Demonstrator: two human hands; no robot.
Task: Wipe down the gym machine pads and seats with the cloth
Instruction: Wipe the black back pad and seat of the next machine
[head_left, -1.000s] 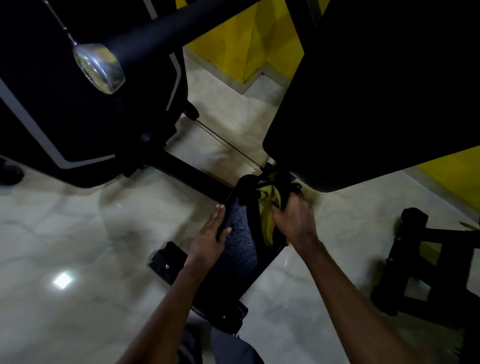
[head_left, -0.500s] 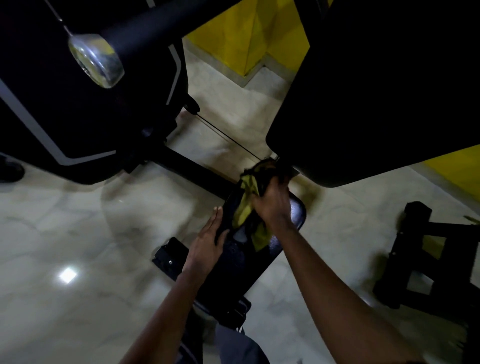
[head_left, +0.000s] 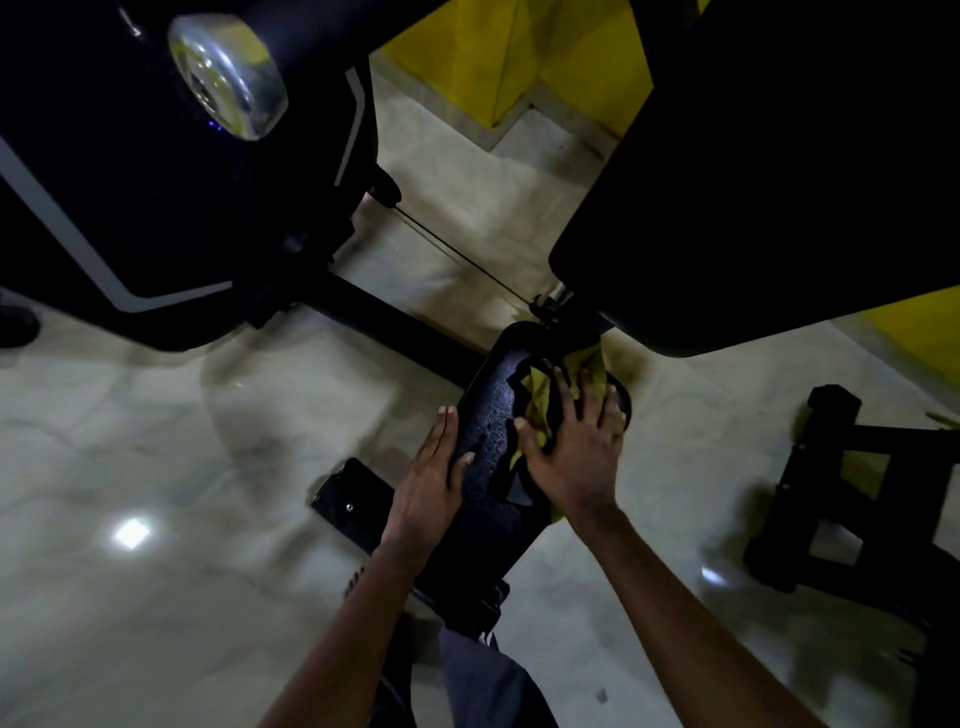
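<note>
Your right hand (head_left: 571, 447) presses flat, fingers spread, on the yellow cloth (head_left: 540, 397), which lies on the black seat pad (head_left: 488, 519). Your left hand (head_left: 428, 467), fingers straight, rests against that pad's left edge. Beyond the right hand, a larger black pad (head_left: 753, 182) overhangs.

A gym: black weight machines (head_left: 130, 208) with a seat pad (head_left: 493, 405), steel cable (head_left: 457, 249) and chrome-capped roller (head_left: 228, 83), on a polished marble floor (head_left: 156, 467).
</note>
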